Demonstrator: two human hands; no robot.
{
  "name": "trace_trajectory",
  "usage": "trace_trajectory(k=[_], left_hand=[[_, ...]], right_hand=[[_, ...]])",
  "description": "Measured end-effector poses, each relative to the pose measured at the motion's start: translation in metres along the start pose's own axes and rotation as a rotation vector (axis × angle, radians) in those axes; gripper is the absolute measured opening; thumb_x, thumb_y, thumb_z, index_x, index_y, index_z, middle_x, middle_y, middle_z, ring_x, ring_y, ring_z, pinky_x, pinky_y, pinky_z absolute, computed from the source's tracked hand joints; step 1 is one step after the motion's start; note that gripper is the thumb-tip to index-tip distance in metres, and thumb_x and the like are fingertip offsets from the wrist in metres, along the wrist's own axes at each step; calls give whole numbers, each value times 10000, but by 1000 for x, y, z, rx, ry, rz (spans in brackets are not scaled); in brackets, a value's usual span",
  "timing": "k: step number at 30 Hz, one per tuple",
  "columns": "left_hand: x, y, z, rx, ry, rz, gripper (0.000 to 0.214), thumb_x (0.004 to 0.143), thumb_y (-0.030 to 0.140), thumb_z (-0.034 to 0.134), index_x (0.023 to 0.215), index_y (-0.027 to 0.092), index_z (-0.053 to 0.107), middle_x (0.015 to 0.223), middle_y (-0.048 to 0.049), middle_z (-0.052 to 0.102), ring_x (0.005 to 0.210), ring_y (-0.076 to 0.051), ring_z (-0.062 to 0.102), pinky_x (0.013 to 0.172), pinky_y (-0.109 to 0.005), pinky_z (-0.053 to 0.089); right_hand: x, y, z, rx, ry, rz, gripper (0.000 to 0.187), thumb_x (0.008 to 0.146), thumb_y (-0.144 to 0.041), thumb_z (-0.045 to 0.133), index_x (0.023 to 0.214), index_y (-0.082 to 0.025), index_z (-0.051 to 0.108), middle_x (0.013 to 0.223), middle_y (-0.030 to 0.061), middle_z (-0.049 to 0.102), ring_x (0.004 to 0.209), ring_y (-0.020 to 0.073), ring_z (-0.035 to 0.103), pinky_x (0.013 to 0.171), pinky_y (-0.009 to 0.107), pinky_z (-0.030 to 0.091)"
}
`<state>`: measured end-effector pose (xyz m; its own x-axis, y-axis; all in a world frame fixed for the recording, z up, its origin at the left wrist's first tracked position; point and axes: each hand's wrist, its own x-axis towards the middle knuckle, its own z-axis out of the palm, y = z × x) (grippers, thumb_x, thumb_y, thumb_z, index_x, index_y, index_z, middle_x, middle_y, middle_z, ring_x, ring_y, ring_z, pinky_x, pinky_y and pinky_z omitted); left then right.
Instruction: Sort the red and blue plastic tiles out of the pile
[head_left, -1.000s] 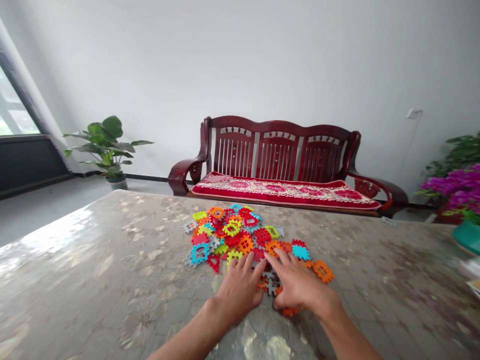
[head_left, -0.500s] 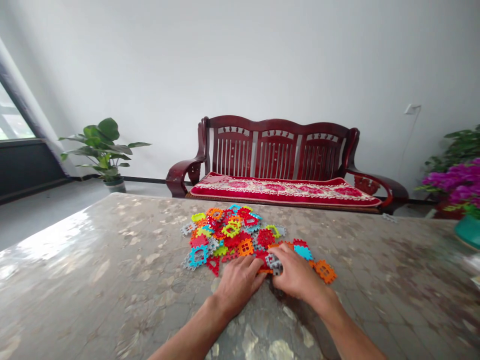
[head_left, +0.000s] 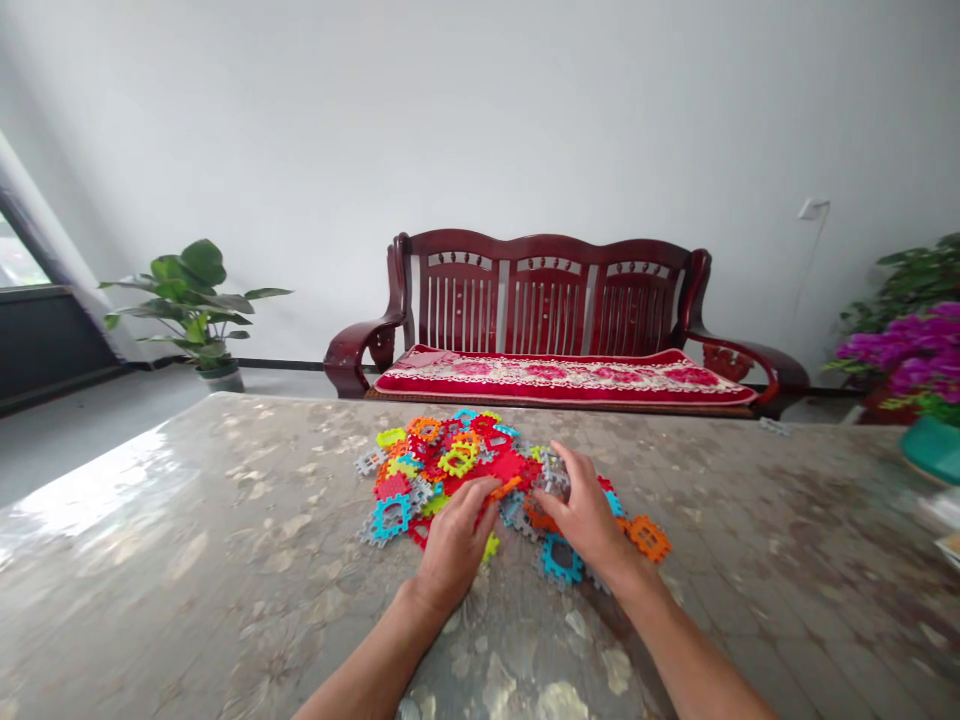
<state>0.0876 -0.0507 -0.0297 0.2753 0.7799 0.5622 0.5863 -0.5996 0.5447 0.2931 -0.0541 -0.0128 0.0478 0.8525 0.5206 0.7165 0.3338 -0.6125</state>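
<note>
A heap of flat, toothed plastic building tiles point(head_left: 450, 462) in red, orange, yellow, blue and grey lies on the marbled table point(head_left: 187, 560). My left hand point(head_left: 452, 545) rests on the near side of the heap, fingers curled over red and orange tiles. My right hand point(head_left: 585, 510) sits just right of it, fingers bent and pinching a grey tile point(head_left: 553, 475) at the top of the pile. A blue tile point(head_left: 560, 560) lies just below my right hand and an orange tile point(head_left: 649, 537) to its right.
Beyond the table stands a dark red wooden bench point(head_left: 547, 310) with a red patterned cushion. A leafy potted plant point(head_left: 196, 305) is on the floor at the left. Purple flowers in a teal pot point(head_left: 926, 400) stand at the right table edge.
Both hands have moved forward, deeper into the heap, pushing tiles about. A blue tile now lies uncovered near my right hand, which has closed on a grey tile.
</note>
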Motion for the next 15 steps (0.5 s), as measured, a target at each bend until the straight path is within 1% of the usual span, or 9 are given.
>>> trace_trajectory(k=[3, 5, 7, 9, 11, 15], left_hand=[[2, -6, 2, 26, 61, -39, 392, 962, 245, 412, 1347, 261, 480, 1369, -85, 552, 1292, -199, 499, 1064, -383, 438], [2, -9, 4, 95, 71, -60, 480, 943, 235, 438, 1421, 262, 406, 1468, -104, 450, 1376, -228, 400, 1100, -437, 398], [1, -10, 6, 190, 73, -72, 535, 919, 250, 486, 1443, 256, 382, 1512, -120, 388, 1412, -265, 336, 1116, -488, 361], [-1, -10, 7, 292, 59, -68, 559, 895, 290, 537, 1435, 242, 402, 1520, -133, 377, 1422, -297, 306, 1135, -528, 307], [-2, -8, 6, 371, 20, -58, 588, 870, 343, 578, 1427, 238, 420, 1511, -135, 397, 1414, -314, 314, 1147, -552, 258], [-5, -4, 4, 413, -118, -45, 664, 818, 435, 631, 1424, 251, 431, 1475, -124, 458, 1371, -312, 381, 1148, -565, 226]], right_hand=[[-1, 13, 5, -4, 37, -59, 654, 876, -333, 556, 1464, -249, 280, 1437, 125, 417, 1354, 263, 389, 1123, 493, 349], [-4, 20, 7, -34, 42, -84, 634, 905, -346, 523, 1475, -242, 264, 1476, 131, 374, 1391, 264, 339, 1137, 507, 333], [-7, 25, 7, -68, 63, -92, 589, 930, -344, 479, 1474, -241, 279, 1476, 133, 381, 1392, 264, 340, 1133, 515, 340], [-9, 26, 6, -108, 88, -92, 552, 943, -337, 443, 1468, -239, 304, 1461, 132, 408, 1378, 263, 364, 1123, 517, 353], [-12, 24, 5, -164, 80, -95, 541, 942, -343, 441, 1461, -235, 330, 1452, 130, 432, 1362, 266, 387, 1115, 513, 364], [-20, 17, 6, -286, -40, -118, 553, 906, -361, 511, 1431, -230, 395, 1444, 120, 462, 1340, 283, 414, 1101, 507, 374]])
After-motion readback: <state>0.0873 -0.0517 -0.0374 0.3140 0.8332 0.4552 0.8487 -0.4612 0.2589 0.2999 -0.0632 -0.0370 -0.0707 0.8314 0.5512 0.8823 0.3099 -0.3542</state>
